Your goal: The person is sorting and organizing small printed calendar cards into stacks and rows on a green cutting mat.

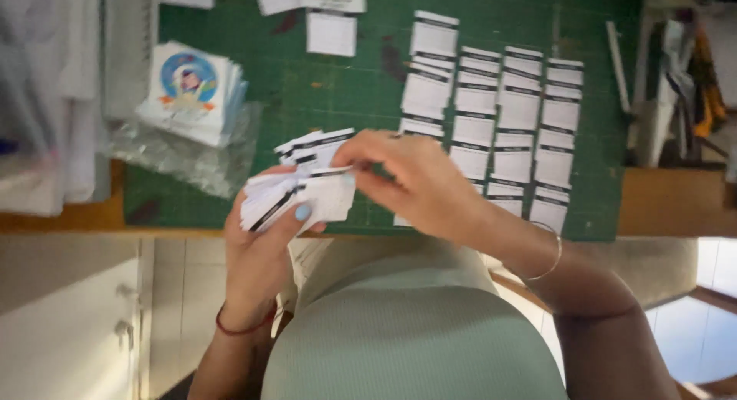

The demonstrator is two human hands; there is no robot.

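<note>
My left hand clasps a fanned stack of white cards above the desk edge; my right hand pinches the top card, long axis pointing right toward rows of laid-out cards.

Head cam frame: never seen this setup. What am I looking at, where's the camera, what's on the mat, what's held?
There is no machine here: a person works with two bare hands. The single camera sits on the person's head and looks down over their chest at the hands.

The left hand holds a stack of small white cards with dark strips along one edge. The right hand pinches the top card of that stack.

Below lies a green cutting mat on a wooden table. On the mat, matching cards are laid out in overlapping columns. At the left sits a pile of printed sheets with a round colourful picture, resting on crumpled clear plastic.
</note>
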